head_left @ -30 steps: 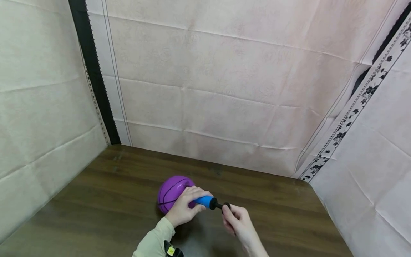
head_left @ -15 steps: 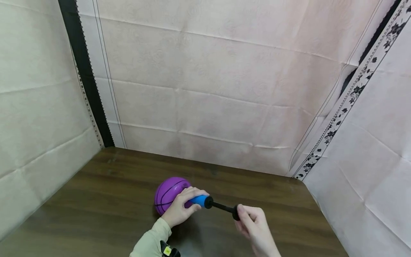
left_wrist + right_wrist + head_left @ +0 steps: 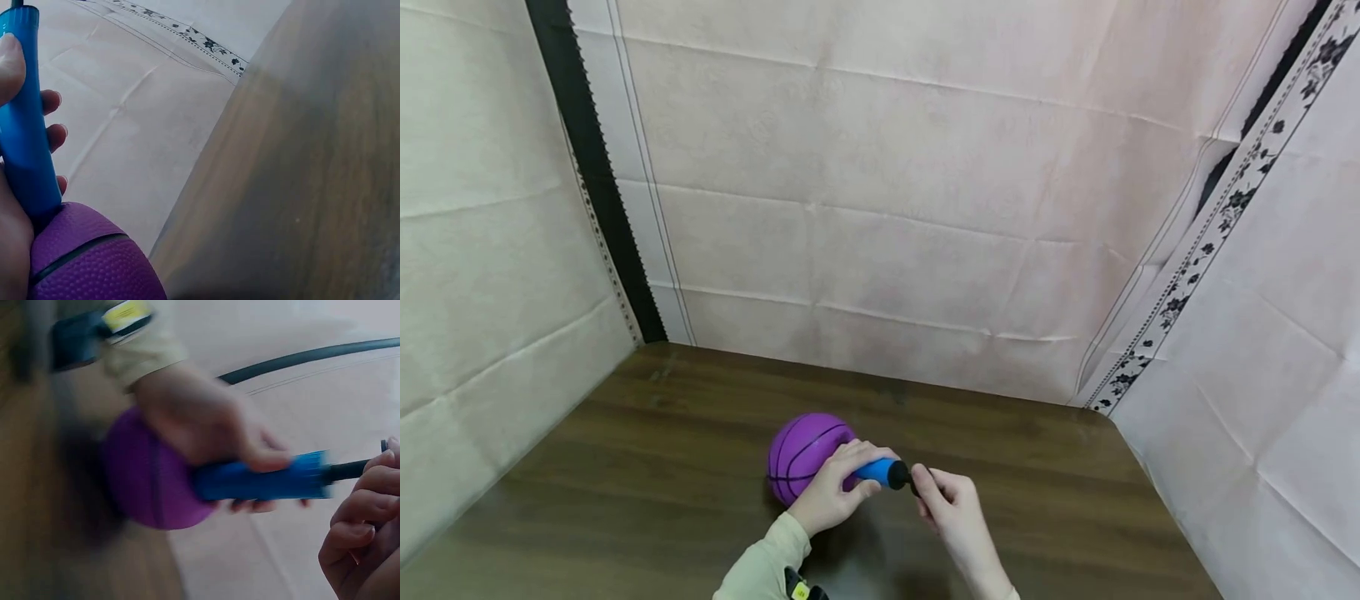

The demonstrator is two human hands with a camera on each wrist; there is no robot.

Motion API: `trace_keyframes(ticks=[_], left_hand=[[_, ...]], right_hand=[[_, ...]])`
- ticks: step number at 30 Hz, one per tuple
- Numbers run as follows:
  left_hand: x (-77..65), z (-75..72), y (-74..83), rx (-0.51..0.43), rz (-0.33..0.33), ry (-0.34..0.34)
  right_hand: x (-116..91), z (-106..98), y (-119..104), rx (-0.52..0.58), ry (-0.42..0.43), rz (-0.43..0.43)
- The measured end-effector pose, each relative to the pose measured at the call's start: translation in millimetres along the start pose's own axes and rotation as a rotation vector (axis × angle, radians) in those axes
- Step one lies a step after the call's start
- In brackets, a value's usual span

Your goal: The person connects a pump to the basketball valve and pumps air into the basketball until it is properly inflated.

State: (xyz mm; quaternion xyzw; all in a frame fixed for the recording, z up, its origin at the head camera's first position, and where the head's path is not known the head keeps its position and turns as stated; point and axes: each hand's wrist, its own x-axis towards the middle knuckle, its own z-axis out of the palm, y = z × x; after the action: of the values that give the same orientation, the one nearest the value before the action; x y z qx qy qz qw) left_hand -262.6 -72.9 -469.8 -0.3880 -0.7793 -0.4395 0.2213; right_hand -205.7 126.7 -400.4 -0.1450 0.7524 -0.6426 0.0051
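A purple ball with black lines, like a small basketball, sits on the wooden table. My left hand grips the blue barrel of a hand pump, whose far end meets the ball. In the left wrist view the thumb lies along the blue barrel, with fingertips showing on its other side, and the ball is just below. My right hand pinches the black handle at the pump's other end. A short length of black rod shows between barrel and right hand in the right wrist view.
The brown wooden table extends around the ball on all sides. Pale cloth walls enclose it at the back, left and right. A black device with a yellow label is strapped at the left wrist.
My right hand first pulled the pump handle out to the right, baring a long black rod, then pushed it back toward the barrel. My left hand keeps its grip beside the ball.
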Motion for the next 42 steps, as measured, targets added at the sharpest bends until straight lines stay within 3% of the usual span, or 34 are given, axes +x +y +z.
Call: trace_keyframes(ticks=[4,8,11,14,16,18,20,26,32,35,37,40,42], left_hand=[[-0.6,-1.9,-1.3,0.033,0.014,0.022],[-2.8,-2.6,-2.2,-0.021,0.023,0.015],[-3.6,-4.3,-2.5,-0.046,0.012,0.019],[-4.4,-8.9,-2.4,-0.037,-0.021,0.03],[-4.8,-12.0,-2.6,-0.029,-0.041,0.027],[-5.1,-14.7,-2.6,-0.02,-0.058,0.029],[-5.5,-16.8,-2.6,0.0,-0.067,0.043],[-4.5,-17.4,-3.3,0.084,0.012,0.065],[-5.0,-13.4,-2.7,0.034,0.033,0.054],[-5.6,-10.7,-2.4,-0.022,0.009,0.037],[-5.6,-10.0,-1.9,-0.045,-0.013,0.041],[-5.1,-10.4,-2.3,-0.051,-0.025,0.049],[-4.4,-11.2,-2.9,-0.044,-0.019,0.044]], right_hand=[[6,2,6,-0.065,-0.073,0.042],[0,-7,0,-0.022,-0.122,0.025],[-10,-18,-9,0.08,-0.13,-0.099],[-17,-30,-14,0.136,-0.202,-0.288],[-17,-34,-15,0.154,-0.255,-0.356],[-14,-31,-13,0.145,-0.26,-0.342],[-10,-24,-8,0.125,-0.232,-0.263],[6,5,10,0.087,-0.189,-0.008],[6,9,6,0.035,-0.158,0.041],[-2,-1,-5,0.029,-0.137,0.004],[-9,-9,-12,0.076,-0.138,-0.07],[-17,-23,-20,0.134,-0.206,-0.22],[-19,-28,-24,0.167,-0.254,-0.264]])
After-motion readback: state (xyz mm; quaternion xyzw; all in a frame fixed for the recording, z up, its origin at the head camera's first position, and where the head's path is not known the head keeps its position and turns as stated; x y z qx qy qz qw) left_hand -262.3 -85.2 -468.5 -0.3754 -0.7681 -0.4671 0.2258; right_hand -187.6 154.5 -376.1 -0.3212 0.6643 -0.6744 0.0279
